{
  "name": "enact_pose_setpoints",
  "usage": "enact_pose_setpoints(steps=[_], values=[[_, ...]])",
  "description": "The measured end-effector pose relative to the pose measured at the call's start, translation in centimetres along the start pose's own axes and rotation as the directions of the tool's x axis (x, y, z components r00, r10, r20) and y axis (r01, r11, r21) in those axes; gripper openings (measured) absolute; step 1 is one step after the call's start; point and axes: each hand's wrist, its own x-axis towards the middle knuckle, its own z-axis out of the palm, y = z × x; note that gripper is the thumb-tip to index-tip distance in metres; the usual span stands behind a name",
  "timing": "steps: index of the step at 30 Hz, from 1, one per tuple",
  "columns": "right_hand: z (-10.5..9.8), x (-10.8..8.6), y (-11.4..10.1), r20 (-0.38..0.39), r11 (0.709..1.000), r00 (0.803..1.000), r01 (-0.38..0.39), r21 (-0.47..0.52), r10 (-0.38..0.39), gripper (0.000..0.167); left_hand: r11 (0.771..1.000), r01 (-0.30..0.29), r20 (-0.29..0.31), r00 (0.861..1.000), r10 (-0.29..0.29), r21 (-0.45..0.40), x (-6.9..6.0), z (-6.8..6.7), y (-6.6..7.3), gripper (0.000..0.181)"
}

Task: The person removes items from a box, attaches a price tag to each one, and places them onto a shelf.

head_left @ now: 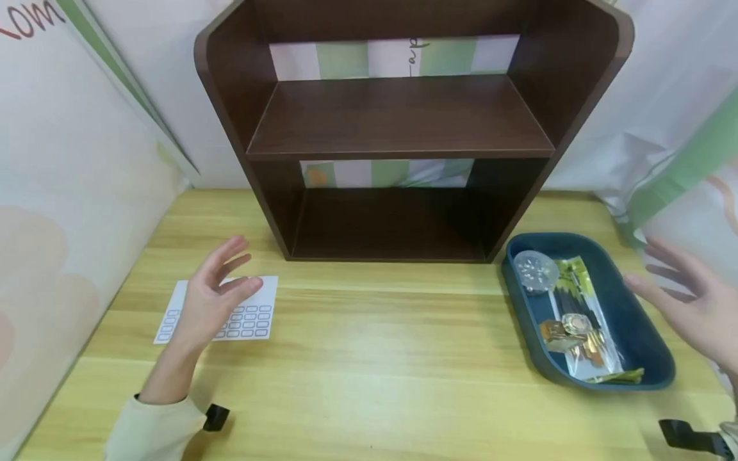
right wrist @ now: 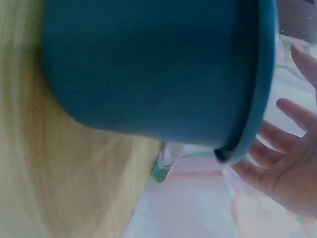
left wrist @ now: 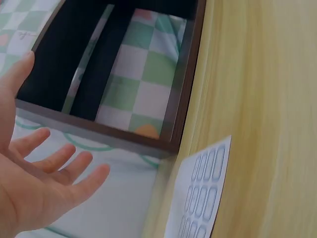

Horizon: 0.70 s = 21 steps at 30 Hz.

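Observation:
My left hand (head_left: 210,307) hovers over a white sheet (head_left: 262,307) printed with rows of small blue-outlined boxes, its fingers loosely bent and holding nothing. In the left wrist view the left hand (left wrist: 42,183) shows spread fingers, with the sheet (left wrist: 218,163) to its right. At the right, my right hand (head_left: 692,301) is raised beside a dark blue bin (head_left: 640,320), fingers apart and empty. Inside the bin lie a clear round container (head_left: 535,271), a packet with dark and gold items (head_left: 576,301) and a gold-coloured block (head_left: 556,336). The right wrist view shows the bin's wall (right wrist: 148,64) near the right hand (right wrist: 292,163).
A dark brown two-level shelf unit (head_left: 398,118) stands at the back centre of the wooden table (head_left: 369,358). Its visible shelves hold nothing. White cloth with green and pink patterns (head_left: 69,160) hangs at the left, behind and at the right.

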Motion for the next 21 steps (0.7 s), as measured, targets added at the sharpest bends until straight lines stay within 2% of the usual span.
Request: enact_pose_setpoints(steps=[4, 8, 13, 16, 18, 20, 21], values=[[-0.5, -0.2, 0.8, 0.048, 0.997, 0.998, -0.054, 0.058, 0.051, 0.072, 0.985, 0.018, 0.032, 0.999, -0.013, -0.173, 0.2, 0.8, -0.1, 0.068], [-0.9, -0.2, 1.4, 0.093, 0.990, 0.993, -0.089, 0.113, 0.078, 0.071, 0.967, 0.052, 0.073, 0.997, -0.034, -0.250, 0.4, 1.5, -0.4, 0.066], [-1.0, 0.2, 2.5, 0.102, 0.981, 0.994, -0.054, 0.188, 0.035, 0.069, 0.944, 0.100, 0.129, 0.990, -0.062, -0.314, 0.7, 2.5, -0.7, 0.064], [-0.8, 0.4, 3.2, 0.118, 0.956, 0.993, -0.018, 0.293, -0.018, 0.065, 0.933, 0.130, 0.168, 0.983, -0.077, -0.335, 0.9, 3.1, -0.8, 0.063], [-0.8, 0.5, 3.6, 0.142, 0.919, 0.989, -0.016, 0.395, -0.044, 0.063, 0.922, 0.160, 0.196, 0.976, -0.095, -0.351, 1.0, 3.6, -0.9, 0.062], [-0.8, 0.7, 3.9, 0.168, 0.898, 0.985, -0.033, 0.439, -0.046, 0.062, 0.914, 0.183, 0.222, 0.969, -0.106, -0.362, 1.2, 4.1, -0.9, 0.061], [-0.8, 0.8, 4.0, 0.180, 0.900, 0.983, -0.042, 0.434, -0.041, 0.062, 0.909, 0.194, 0.234, 0.966, -0.111, -0.368, 1.2, 4.4, -0.9, 0.061]])
